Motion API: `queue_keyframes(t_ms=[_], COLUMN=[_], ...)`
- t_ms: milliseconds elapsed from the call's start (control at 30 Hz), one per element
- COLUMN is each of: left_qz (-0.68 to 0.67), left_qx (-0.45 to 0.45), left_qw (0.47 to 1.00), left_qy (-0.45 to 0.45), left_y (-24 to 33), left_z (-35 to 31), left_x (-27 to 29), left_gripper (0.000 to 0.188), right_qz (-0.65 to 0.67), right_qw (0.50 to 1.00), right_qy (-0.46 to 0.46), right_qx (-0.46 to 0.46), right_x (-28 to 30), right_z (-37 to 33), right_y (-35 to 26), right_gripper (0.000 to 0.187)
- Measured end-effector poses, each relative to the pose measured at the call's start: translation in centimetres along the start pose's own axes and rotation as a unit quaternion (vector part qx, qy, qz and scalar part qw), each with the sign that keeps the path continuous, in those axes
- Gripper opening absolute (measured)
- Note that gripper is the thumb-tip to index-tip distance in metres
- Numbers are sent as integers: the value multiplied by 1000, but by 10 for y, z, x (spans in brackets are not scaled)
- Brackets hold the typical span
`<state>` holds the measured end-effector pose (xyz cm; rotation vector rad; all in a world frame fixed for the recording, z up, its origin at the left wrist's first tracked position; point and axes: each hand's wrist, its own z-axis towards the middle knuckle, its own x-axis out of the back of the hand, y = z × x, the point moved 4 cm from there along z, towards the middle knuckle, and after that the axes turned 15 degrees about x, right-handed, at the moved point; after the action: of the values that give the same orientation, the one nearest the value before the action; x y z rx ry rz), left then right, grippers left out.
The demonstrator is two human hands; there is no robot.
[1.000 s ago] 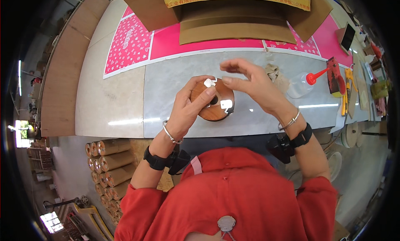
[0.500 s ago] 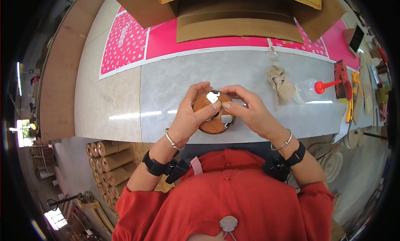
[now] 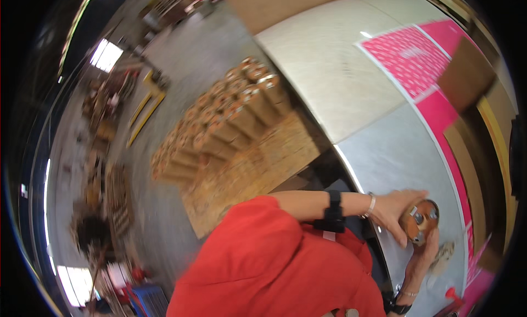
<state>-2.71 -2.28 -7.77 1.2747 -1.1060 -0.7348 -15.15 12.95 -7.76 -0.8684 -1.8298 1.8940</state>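
Note:
A round orange-brown disc point(image 3: 425, 219), wood-like, with a dark edge and small pale pieces on its face, is held between my hands over the grey table. My left hand point(image 3: 392, 210) curves round its near-left side, fingers along the far rim and thumb at the lower edge. My right hand point(image 3: 427, 252) grips the opposite lower side, its fingers partly hidden by the disc and blurred. Just beyond my right hand lies a crumpled tan paper or cloth point(image 3: 443, 256).
Pink printed sheets point(image 3: 409, 56) and an open cardboard box point(image 3: 466, 75) cover the table's far side. A red nozzle point(image 3: 453, 294) shows at lower right. Beyond the table's left edge, several brown rolls point(image 3: 236, 125) stand on a wooden board point(image 3: 263, 171), near a yellow pallet jack point(image 3: 145, 111).
My view has swung left and tilted, bringing the floor and rolls into sight. My hands now sit at lower right, still on the disc; my thumbs have left the middle of its face.

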Motion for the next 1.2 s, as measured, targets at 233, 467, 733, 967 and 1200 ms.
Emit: queue_keyframes(t_ms=[233,467,733,967,1200], left_qz=[67,-67,-142,-24,-18], left_qx=[55,105,180,339,372], left_qw=[990,904,630,466,438], left_qy=[115,410,742,817,818], left_y=[14,-26,-140,-206,-224], left_z=[-41,-219,-499,-603,-605], left_x=[20,100,161,210,230], left_gripper=[102,97,78,108,109], right_qz=[-37,-98,-237,-305,-335], right_qw=[990,945,907,874,865], right_qy=[-133,-312,-343,-371,-366], right_qx=[3,17,-53,-73,-75], right_x=[-46,-122,-139,-170,-165], right_z=[6,-6,-21,-35,-44], right_y=[-18,-29,-1,6,9], right_gripper=[42,35,27,24,25])
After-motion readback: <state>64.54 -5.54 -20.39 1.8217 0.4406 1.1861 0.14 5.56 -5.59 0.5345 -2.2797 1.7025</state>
